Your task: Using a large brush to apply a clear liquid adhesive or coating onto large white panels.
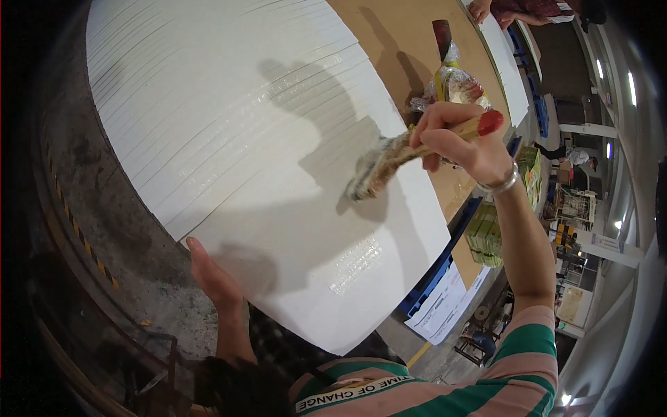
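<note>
My right hand (455, 142) grips a broad, worn brush (389, 163) by its wooden, red-tipped handle. The bristles are down at the top of white sheets (299, 229), which lie fanned in overlapping strips; whether they touch is hard to tell. Shiny wet streaks mark the sheets, including a patch nearer to me. At the left edge, my left hand (217, 278) has its thumb by a sheet's corner and seems to pinch it; its other fingers are mostly hidden.
Beyond the sheets, a plastic-wrapped container (462, 87) with a dark handle sticking up stands on the brown board (389, 35). A blue pallet (438, 267) edge, printed papers (445, 302) and green stacks (485, 236) are at the right. Another person's hands (479, 10) show at the far end.
</note>
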Demonstrator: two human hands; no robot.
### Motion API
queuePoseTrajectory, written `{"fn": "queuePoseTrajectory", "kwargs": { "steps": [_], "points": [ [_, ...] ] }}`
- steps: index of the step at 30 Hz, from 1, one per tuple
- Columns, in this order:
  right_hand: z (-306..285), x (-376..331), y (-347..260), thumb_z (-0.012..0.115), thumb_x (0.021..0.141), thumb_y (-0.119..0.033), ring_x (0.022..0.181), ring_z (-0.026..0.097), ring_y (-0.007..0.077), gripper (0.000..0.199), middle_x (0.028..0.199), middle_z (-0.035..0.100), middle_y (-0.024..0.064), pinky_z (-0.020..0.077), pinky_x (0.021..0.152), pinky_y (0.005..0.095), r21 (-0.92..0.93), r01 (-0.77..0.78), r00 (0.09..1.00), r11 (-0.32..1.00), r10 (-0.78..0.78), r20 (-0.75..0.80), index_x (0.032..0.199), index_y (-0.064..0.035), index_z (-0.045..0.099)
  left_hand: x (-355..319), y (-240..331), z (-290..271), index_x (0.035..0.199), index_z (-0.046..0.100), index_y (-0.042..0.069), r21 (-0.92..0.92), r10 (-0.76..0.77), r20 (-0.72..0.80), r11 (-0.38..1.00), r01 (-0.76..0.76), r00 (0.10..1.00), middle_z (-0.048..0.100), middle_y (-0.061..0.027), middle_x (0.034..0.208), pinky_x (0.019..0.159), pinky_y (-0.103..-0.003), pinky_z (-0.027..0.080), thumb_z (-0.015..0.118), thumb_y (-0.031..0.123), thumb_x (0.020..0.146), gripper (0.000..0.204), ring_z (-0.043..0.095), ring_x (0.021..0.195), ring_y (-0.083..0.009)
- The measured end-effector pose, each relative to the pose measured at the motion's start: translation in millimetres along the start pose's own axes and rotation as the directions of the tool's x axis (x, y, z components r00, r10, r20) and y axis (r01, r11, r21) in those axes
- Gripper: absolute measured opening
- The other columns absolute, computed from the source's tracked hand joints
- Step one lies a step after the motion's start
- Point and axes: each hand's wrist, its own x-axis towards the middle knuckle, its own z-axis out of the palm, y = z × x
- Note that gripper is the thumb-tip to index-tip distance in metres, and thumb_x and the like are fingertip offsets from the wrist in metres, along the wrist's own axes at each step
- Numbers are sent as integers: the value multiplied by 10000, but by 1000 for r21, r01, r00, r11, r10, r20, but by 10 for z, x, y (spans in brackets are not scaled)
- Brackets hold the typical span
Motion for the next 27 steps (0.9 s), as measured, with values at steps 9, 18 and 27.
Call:
{"fn": "queuePoseTrajectory", "kwargs": {
  "steps": [9,18,27],
  "points": [
    [28,202,27,617,794,-190,527,616,120,199,636,631,71,481,495,240,59,206,968,977,-195,-160,726,-3,631,4,69,91,1236,444,-95,101,-25,-67,994,31,997,516,-155,1195,931,-326,378,315,435,974,605,505,1059,-232],
    [-29,243,-74,605,812,-186,528,618,123,225,607,624,62,467,473,228,-7,286,923,958,-278,-265,699,8,628,-22,85,184,1251,426,-105,83,39,-16,996,-37,999,487,-165,1249,962,-319,356,331,435,971,616,491,1098,-235],
    [-109,-220,93,612,822,-200,529,617,115,226,571,606,52,465,462,230,-59,159,981,986,-164,-108,699,-11,617,15,29,66,1252,430,-100,116,58,-2,992,-58,998,495,-155,1243,971,-308,351,330,418,977,595,491,1105,-227]
  ]
}}
